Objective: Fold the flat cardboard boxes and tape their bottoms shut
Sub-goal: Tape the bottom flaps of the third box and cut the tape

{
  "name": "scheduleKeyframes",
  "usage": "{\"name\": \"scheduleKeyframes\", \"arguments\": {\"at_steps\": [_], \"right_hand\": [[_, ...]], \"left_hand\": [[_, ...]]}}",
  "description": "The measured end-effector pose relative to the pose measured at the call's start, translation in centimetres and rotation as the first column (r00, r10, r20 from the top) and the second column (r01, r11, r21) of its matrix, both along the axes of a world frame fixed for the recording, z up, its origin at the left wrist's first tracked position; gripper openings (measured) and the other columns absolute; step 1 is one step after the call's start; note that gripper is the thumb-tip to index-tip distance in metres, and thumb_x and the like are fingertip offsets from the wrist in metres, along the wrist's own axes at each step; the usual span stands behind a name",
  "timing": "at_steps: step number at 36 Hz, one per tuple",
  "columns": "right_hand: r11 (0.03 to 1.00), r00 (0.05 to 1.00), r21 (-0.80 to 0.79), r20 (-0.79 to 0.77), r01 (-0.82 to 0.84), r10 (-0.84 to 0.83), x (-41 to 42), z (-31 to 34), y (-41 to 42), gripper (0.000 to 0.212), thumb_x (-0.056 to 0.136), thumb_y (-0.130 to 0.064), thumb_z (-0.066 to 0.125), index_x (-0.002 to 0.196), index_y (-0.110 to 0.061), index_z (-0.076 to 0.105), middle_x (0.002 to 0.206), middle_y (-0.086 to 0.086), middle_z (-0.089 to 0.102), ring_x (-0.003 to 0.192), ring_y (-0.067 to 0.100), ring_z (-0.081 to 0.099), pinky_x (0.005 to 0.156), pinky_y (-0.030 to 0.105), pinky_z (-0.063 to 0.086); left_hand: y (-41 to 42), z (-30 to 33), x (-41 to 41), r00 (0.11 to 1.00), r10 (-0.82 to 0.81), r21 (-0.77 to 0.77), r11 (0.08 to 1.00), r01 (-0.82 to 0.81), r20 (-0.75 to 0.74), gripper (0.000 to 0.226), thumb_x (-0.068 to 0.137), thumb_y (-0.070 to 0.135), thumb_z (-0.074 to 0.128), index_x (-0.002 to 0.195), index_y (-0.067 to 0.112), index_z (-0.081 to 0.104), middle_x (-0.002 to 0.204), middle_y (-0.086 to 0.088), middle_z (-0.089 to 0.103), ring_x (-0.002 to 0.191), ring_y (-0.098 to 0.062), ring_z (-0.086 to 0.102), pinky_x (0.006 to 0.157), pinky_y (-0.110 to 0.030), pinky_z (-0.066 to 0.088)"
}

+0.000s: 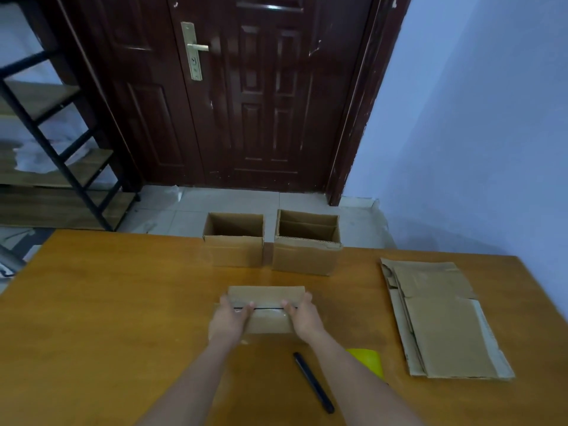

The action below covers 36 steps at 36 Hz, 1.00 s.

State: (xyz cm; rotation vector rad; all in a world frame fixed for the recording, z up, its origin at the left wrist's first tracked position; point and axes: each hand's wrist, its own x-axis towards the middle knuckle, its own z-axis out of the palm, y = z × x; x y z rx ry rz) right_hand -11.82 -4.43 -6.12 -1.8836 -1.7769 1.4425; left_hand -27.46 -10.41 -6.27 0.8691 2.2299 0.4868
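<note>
A small cardboard box (pixel 266 295) stands upside down in the middle of the wooden table (pixel 107 302), its bottom flaps closed with a dark seam between them. My left hand (pixel 230 318) holds its left end and my right hand (pixel 302 316) holds its right end, fingers curled over the flaps. Clear tape seems to cover the near flap. Two folded boxes (pixel 235 241) (pixel 307 244) stand open-topped at the table's far edge. A stack of flat cardboard boxes (pixel 442 321) lies to the right.
A black pen-like cutter (pixel 313 382) lies near my right forearm. A yellow object (pixel 367 361) sits beside it, partly hidden by the arm. Beyond the table are a dark wooden door (pixel 246 103), a black-framed shelf (pixel 55 155) on the left and a blue wall.
</note>
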Motion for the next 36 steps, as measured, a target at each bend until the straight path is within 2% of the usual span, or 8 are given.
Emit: {"name": "scheduleKeyframes", "arguments": {"at_steps": [8,13,16,19,23,29,32,36], "right_hand": [[0.994,0.994,-0.104,-0.105,0.022,-0.033,0.2,-0.1,-0.1,0.040,0.103,-0.036,0.030,0.134,-0.011,0.028,0.125,0.008,0.050,0.111,0.020,0.048,0.095,0.034,0.042],[0.996,0.997,-0.062,-0.049,0.064,-0.067,-0.5,0.4,-0.2,0.032,0.103,-0.030,0.029,0.129,-0.012,0.027,0.110,0.004,0.053,0.096,0.018,0.052,0.083,0.033,0.044],[0.993,0.999,-0.110,-0.019,0.041,-0.043,-0.5,1.2,0.0,0.042,0.104,-0.030,0.027,0.140,-0.012,0.017,0.123,0.011,0.051,0.105,0.024,0.050,0.084,0.031,0.039],[0.982,0.998,-0.181,-0.024,0.058,-0.063,-0.4,1.5,0.2,0.057,0.103,-0.035,0.027,0.150,-0.012,0.003,0.146,0.014,0.036,0.131,0.032,0.039,0.099,0.035,0.036],[0.944,0.968,-0.271,-0.112,0.190,-0.226,0.0,1.8,-0.1,0.060,0.101,-0.045,0.030,0.151,-0.018,0.013,0.152,0.009,0.028,0.138,0.032,0.031,0.110,0.046,0.031],[0.882,0.882,-0.365,-0.250,0.297,-0.400,0.9,2.4,0.0,0.061,0.096,-0.058,0.030,0.127,-0.010,0.051,0.108,0.006,0.060,0.099,0.024,0.056,0.079,0.035,0.047],[0.874,0.878,-0.360,-0.227,0.326,-0.421,0.6,2.1,-0.2,0.066,0.093,-0.062,0.031,0.124,-0.009,0.054,0.117,0.012,0.060,0.100,0.027,0.058,0.070,0.034,0.048],[0.866,0.879,-0.418,-0.256,0.275,-0.403,0.2,2.9,-1.4,0.042,0.097,-0.048,0.043,0.115,-0.011,0.049,0.097,0.005,0.058,0.084,0.021,0.055,0.070,0.034,0.046]], "left_hand": [[-0.4,-1.5,-0.4,0.994,0.063,0.112,0.991,-0.073,0.092,0.035,0.102,0.033,0.030,0.108,0.003,0.047,0.109,-0.024,0.060,0.098,-0.039,0.058,0.073,-0.036,0.041],[-0.1,-1.5,-0.6,0.995,0.049,0.124,0.990,-0.059,0.083,0.029,0.102,0.031,0.030,0.093,0.008,0.044,0.101,-0.024,0.062,0.091,-0.036,0.058,0.071,-0.036,0.040],[-0.2,-1.3,-0.7,0.992,0.062,0.104,0.992,-0.073,0.107,0.034,0.103,0.031,0.028,0.099,0.005,0.050,0.105,-0.023,0.061,0.091,-0.033,0.056,0.071,-0.033,0.038],[-0.3,-1.0,-0.9,0.986,0.082,0.077,0.993,-0.094,0.142,0.041,0.103,0.030,0.029,0.117,0.001,0.054,0.113,-0.022,0.060,0.104,-0.036,0.056,0.078,-0.034,0.041],[-1.1,0.5,-0.8,0.937,0.139,0.138,0.972,-0.192,0.320,0.047,0.102,0.031,0.033,0.130,-0.001,0.051,0.127,-0.022,0.055,0.117,-0.037,0.050,0.097,-0.038,0.041],[-3.2,2.1,-1.9,0.817,0.316,0.277,0.830,-0.485,0.482,0.054,0.098,0.048,0.034,0.092,0.006,0.066,0.093,-0.011,0.065,0.090,-0.031,0.059,0.085,-0.041,0.047],[-4.0,2.2,-2.8,0.739,0.414,0.280,0.737,-0.615,0.532,0.055,0.096,0.049,0.041,0.077,0.006,0.069,0.082,-0.012,0.069,0.082,-0.031,0.063,0.080,-0.046,0.050],[-5.3,1.9,-3.7,0.776,0.433,0.291,0.752,-0.592,0.459,0.050,0.093,0.045,0.051,0.073,0.001,0.060,0.073,-0.014,0.062,0.076,-0.033,0.058,0.071,-0.043,0.045]]}}
